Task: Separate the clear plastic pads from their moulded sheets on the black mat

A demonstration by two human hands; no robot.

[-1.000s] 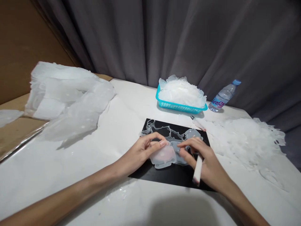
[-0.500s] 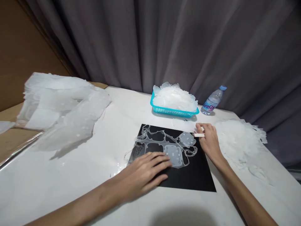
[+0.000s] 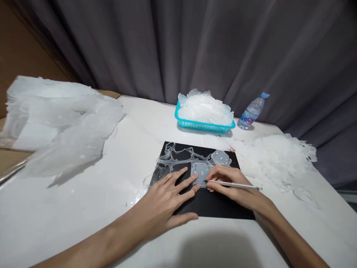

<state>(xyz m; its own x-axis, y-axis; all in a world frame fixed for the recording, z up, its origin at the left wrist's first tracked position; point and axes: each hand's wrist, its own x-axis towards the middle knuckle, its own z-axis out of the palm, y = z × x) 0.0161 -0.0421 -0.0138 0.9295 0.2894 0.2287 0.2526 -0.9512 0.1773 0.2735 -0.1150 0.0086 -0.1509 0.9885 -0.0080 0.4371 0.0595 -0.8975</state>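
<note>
My left hand (image 3: 167, 195) lies flat with fingers spread, pressing on a translucent plastic sheet (image 3: 200, 169) with cut-out openings. Its fingertips rest on the sheet's squarish panel. Under the sheet is a black board (image 3: 220, 209). A thin white pen-like tool (image 3: 237, 184) is pinched in my right hand (image 3: 237, 176), its dark tip at the panel's right edge, close to my left fingertips. Whether that tip is a blade or a point, I cannot tell. A rounded translucent piece (image 3: 221, 158) lies at the board's upper right.
A turquoise basket (image 3: 206, 125) heaped with translucent pieces stands at the back, beside a water bottle (image 3: 252, 111). A pile of translucent scraps (image 3: 279, 158) spreads on the right. Stacked translucent sheets (image 3: 64, 119) lie on the left, near cardboard (image 3: 16, 44). A grey curtain (image 3: 195, 44) hangs behind the table.
My right hand has moved left and nearer with the white tool, from the board's upper right edge to the squarish panel. My left fingers have spread wider. The view has shifted slightly.
</note>
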